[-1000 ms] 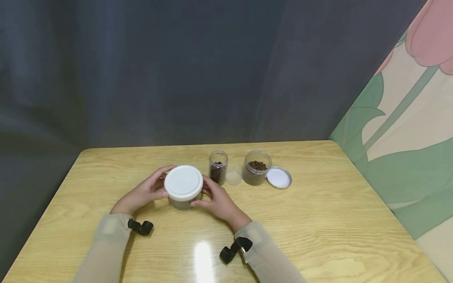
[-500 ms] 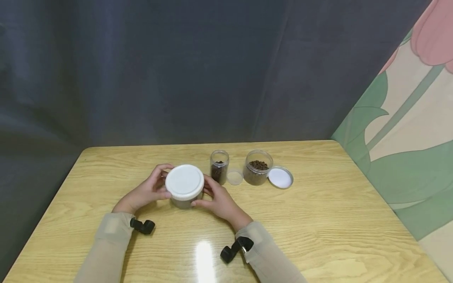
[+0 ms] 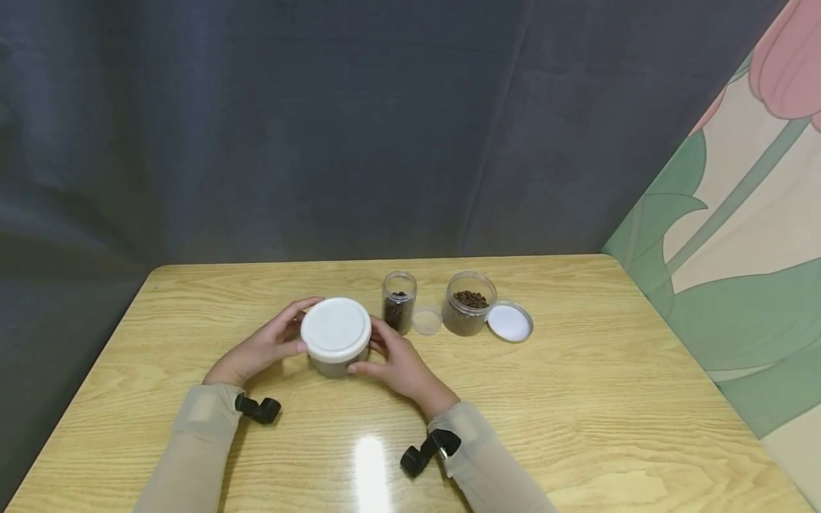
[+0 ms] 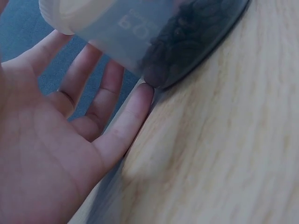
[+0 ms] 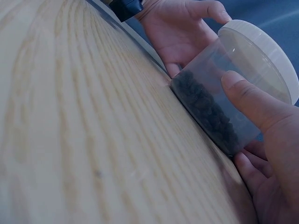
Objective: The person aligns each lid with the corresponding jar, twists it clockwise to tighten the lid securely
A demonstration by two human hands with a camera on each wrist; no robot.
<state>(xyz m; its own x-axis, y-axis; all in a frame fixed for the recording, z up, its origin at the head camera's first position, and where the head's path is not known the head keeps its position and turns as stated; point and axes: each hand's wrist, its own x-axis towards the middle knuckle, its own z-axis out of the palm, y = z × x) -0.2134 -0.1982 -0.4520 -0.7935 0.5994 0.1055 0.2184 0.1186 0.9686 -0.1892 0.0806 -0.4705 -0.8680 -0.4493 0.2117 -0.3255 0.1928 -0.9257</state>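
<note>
A jar [image 3: 331, 370] with a wide white screw lid [image 3: 336, 328] stands on the table between both hands. Through its translucent wall, dark beans or granules [image 5: 205, 109] show at the bottom. At the left, my left hand [image 3: 266, 345] has its thumb and a finger at the rim of the lid. Its little finger touches the jar's base in the left wrist view, the other fingers being spread. My right hand [image 3: 400, 367] grips the jar's body, thumb on the near side and fingers around the far side, partly hidden.
Behind the right hand stand a narrow open jar [image 3: 399, 310] and a wider open jar [image 3: 467, 317], both holding dark beans. Beside them lie a small clear lid [image 3: 427, 320] and a round white-lined lid [image 3: 510, 321]. A dark curtain [image 3: 359, 128] hangs behind the wooden table [image 3: 577, 399].
My left thumb comes over the lid's edge half a second ago and sits slightly further back now. The right hand keeps its grip. The whole view has shifted slightly.
</note>
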